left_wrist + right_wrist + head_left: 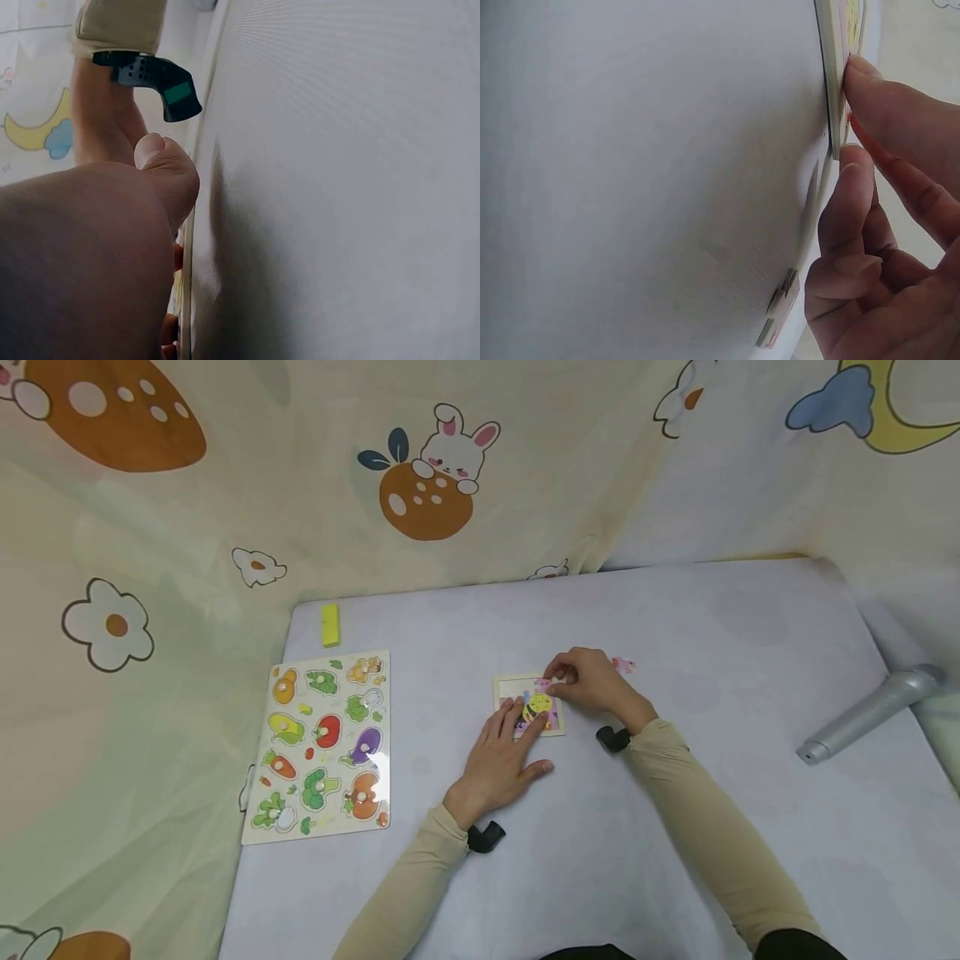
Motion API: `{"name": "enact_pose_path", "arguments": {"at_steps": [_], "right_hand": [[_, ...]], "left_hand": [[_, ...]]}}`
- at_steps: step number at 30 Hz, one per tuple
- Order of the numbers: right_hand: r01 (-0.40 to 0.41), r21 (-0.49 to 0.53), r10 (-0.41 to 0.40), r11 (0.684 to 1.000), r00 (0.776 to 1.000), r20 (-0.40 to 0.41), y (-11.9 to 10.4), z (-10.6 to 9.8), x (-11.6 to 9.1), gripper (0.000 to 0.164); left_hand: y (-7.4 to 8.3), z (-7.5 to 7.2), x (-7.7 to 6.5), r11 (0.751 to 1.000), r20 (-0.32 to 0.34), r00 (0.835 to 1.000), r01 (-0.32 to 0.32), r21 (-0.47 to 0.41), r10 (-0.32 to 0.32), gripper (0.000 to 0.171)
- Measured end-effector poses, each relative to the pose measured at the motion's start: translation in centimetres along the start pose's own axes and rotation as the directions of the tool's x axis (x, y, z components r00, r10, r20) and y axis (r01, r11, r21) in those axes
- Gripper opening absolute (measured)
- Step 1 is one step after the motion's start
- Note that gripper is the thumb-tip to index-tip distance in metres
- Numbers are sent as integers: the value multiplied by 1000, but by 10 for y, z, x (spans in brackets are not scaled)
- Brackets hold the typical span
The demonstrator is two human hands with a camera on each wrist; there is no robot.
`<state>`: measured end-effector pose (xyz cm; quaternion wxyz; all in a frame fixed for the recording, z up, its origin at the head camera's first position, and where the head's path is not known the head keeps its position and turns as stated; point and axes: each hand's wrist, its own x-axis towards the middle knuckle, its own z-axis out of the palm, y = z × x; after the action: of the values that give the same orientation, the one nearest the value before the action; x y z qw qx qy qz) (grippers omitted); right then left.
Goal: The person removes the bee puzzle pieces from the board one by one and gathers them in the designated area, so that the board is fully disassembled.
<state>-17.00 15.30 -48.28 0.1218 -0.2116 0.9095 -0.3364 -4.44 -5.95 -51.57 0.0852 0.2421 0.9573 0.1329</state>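
Note:
A small square bee puzzle (537, 703) with a pale wooden frame lies on the table, a yellow bee on a purple-pink ground. My left hand (498, 768) rests with spread, fairly straight fingers over its lower left part, hiding some of the picture. At the upper right corner my right hand (588, 683) pinches a pink puzzle piece between thumb and index finger; the fingers mostly cover that piece. In the right wrist view the thumb (866, 79) touches the puzzle's face near its edge, and the other fingers curl beside the frame. Loose pink pieces (622, 665) lie just beyond the right hand.
On the left lies a large vegetable puzzle board (300, 760) with several knobbed pieces. A yellow block (331, 625) stands behind it near the table's back edge. A grey cylindrical bar (870, 714) juts over the right edge. Printed cloth (315, 485) hangs behind the white tabletop (712, 627).

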Motion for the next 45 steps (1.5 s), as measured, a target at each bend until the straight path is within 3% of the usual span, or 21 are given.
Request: {"name": "enact_pose_path", "arguments": {"at_steps": [10,26,36,45], "right_hand": [[0,1,0,1000,998,58,1,-1,1,23],[15,44,-14,999,1000,-4,1,-2,-1,25],[43,84,-45,996,999,21,4,-1,-3,30],[61,118,-61,991,998,-5,6,3,-1,32]], "left_hand": [[-1,0,0,1000,-10,1000,-8,2,8,75],[-1,1,0,1000,13,1000,3,5,-4,76],[-1,2,0,1000,11,1000,3,7,-3,76],[0,-1,-1,999,12,1000,10,-33,-9,75]]}}
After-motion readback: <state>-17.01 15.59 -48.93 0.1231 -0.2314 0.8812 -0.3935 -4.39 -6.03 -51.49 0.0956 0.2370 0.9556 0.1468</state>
